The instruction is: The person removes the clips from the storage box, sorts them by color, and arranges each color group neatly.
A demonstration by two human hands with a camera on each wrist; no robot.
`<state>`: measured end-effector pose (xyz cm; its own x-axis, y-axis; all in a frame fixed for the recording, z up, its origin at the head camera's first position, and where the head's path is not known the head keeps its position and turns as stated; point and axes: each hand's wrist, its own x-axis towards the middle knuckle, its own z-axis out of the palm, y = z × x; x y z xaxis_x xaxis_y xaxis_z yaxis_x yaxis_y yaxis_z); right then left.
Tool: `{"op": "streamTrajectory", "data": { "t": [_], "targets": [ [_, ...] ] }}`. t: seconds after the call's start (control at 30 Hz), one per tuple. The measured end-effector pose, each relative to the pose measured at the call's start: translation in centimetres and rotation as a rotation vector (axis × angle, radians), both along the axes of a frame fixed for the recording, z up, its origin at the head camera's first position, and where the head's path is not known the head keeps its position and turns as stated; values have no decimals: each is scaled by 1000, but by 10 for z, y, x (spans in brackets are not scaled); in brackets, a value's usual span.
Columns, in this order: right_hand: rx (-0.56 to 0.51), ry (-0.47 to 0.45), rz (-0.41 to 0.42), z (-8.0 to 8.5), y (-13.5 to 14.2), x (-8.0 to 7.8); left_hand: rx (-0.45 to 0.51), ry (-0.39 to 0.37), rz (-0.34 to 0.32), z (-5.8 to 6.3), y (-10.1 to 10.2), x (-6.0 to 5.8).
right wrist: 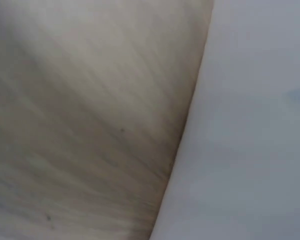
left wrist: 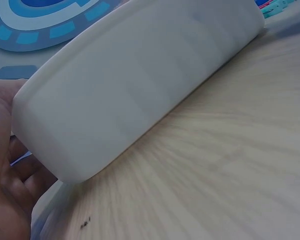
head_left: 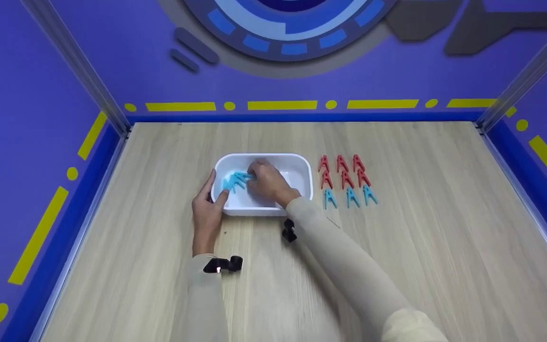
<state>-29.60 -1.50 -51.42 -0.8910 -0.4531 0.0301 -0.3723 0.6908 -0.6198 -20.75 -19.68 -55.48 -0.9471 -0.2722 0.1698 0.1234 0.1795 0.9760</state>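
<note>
A white plastic tub (head_left: 297, 164) stands on the table, with several light-blue clothespins (head_left: 236, 180) heaped in its left half. My left hand (head_left: 206, 211) grips the tub's left end, thumb over the rim and fingers along the outside; in the left wrist view this hand (left wrist: 7, 165) shows at the tub's corner (left wrist: 105, 95). Inside the tub my right hand (head_left: 266, 181) reaches down with bent fingers, right at the edge of the blue heap. Its fingertips are hidden, so I cannot tell whether they pinch a clothespin. The right wrist view has only the tub's outer wall (right wrist: 245, 130) and wood.
Right of the tub, clothespins stand in rows on the wooden table (head_left: 420, 228): two rows of red clothespins (head_left: 342, 164) and, nearest me, a row of three blue clothespins (head_left: 352, 197). Blue-purple panels (head_left: 273, 85) enclose the table at the back and sides.
</note>
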Motion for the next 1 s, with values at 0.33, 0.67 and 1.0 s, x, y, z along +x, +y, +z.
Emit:
{"op": "streamTrajectory", "data": {
  "t": [0.33,0.67,1.0],
  "targets": [
    [-95,143,18,17,24,18,2,-34,-1,1,1,1],
    [-208,236,-83,33,73,49,-2,-36,10,2,1,1],
    [-292,276,-215,39,147,78,-2,-30,4,1,0,0]
  ]
}}
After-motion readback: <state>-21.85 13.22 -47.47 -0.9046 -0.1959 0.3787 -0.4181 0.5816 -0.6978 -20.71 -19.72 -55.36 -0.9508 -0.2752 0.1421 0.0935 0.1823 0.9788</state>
